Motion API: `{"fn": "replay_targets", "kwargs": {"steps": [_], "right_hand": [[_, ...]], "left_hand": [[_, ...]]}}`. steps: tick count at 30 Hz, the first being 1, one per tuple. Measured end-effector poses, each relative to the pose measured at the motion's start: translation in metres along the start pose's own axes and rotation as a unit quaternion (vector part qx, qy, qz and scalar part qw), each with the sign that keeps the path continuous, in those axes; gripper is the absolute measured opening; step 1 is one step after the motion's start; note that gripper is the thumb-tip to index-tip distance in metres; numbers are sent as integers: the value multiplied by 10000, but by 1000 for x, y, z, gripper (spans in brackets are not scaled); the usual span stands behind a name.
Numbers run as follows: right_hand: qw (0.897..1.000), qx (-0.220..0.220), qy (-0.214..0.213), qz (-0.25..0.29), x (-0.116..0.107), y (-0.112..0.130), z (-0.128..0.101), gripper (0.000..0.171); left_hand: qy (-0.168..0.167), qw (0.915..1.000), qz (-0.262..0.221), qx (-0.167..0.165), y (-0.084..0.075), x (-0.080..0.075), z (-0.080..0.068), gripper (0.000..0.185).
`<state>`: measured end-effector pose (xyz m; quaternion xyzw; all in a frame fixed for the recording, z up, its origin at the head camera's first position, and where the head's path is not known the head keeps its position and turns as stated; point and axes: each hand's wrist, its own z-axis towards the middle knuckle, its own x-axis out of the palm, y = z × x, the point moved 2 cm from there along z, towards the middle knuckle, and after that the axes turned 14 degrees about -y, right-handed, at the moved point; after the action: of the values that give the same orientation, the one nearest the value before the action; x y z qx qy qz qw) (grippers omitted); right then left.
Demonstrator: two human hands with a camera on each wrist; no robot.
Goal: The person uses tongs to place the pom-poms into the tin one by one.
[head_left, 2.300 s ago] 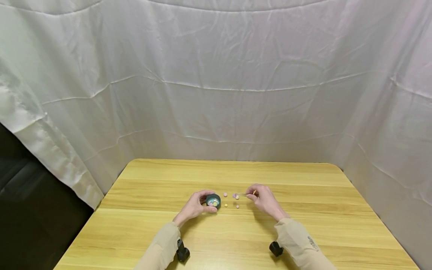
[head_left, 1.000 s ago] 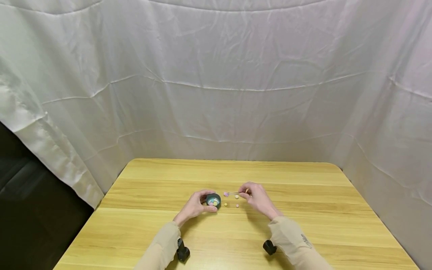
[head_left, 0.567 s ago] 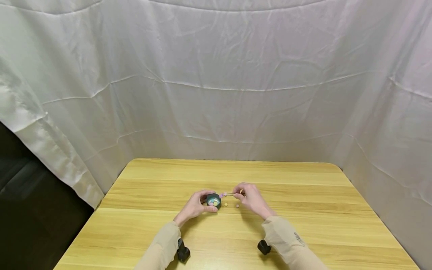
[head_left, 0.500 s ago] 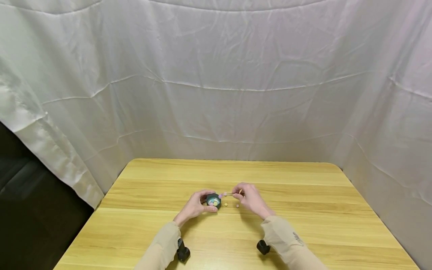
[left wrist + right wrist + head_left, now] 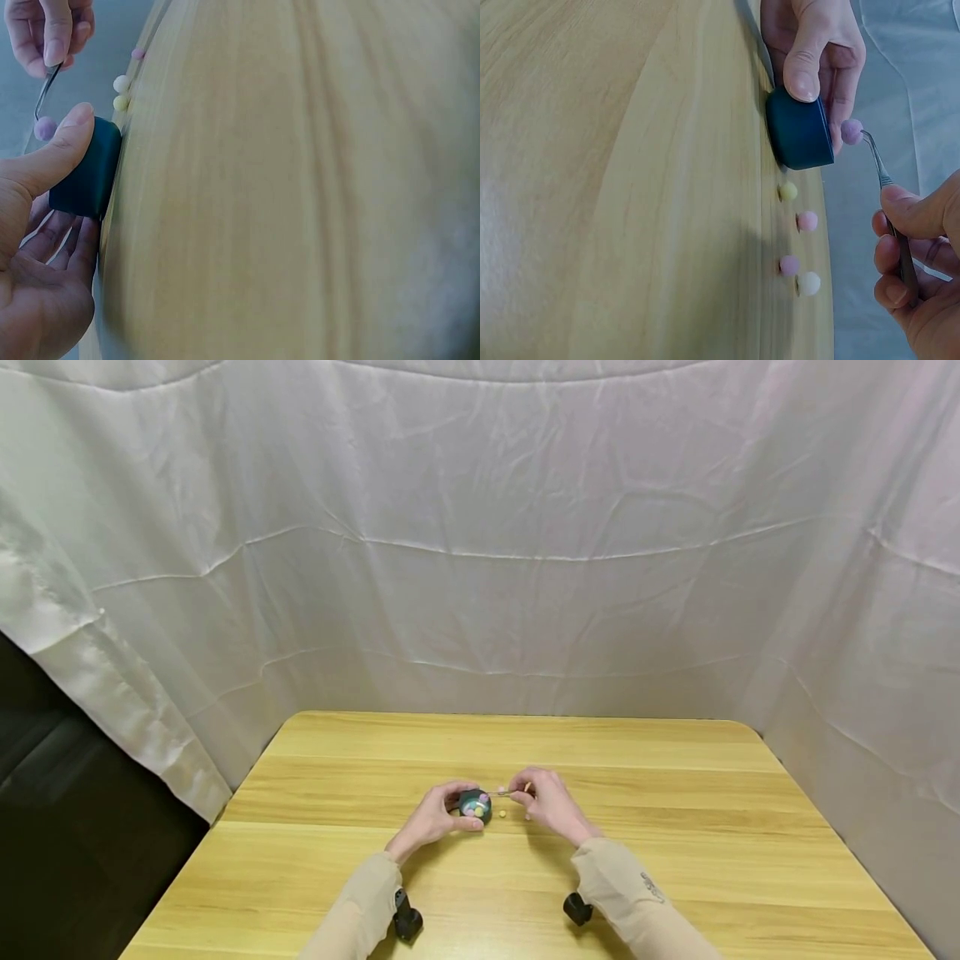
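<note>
Purple ball (image 5: 488, 794) is hanging in the tweezers (image 5: 504, 793) pinched by my right hand (image 5: 546, 799), just over the dark cup (image 5: 475, 807) my left hand (image 5: 437, 817) is gripping. Left wrist: thumb (image 5: 64, 146) is pressing the wall. Right wrist: I judge release next; four loose balls (image 5: 798, 238) are lying beside it on the table (image 5: 630, 187), nothing blocking.

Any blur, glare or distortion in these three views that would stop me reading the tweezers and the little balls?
Head view: evenly lit and sharp, but wide-angle, so the dish is tiny. Left wrist view: table blurs toward the right; tweezers and purple ball readable. Right wrist view: sharpest, with soft glare on the wood at left and the loose balls clear.
</note>
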<state>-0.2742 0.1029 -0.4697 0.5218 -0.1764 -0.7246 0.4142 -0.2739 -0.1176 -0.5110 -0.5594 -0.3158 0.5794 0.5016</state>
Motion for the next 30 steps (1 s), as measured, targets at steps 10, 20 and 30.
{"fn": "replay_targets", "kwargs": {"steps": [10, 20, 30], "right_hand": [[10000, -32, -78, 39, -2, -2, 0, 4], [9997, -240, 97, 27, 2, -3, -2, 4], [9994, -86, -39, -319, 0, -7, -3, 6]], "left_hand": [[64, 10000, -54, 55, 1, -2, 0, 60], [54, 10000, 26, 67, 0, -1, 0, 59], [43, 9999, 99, 116, 3, 1, 1, 58]]}}
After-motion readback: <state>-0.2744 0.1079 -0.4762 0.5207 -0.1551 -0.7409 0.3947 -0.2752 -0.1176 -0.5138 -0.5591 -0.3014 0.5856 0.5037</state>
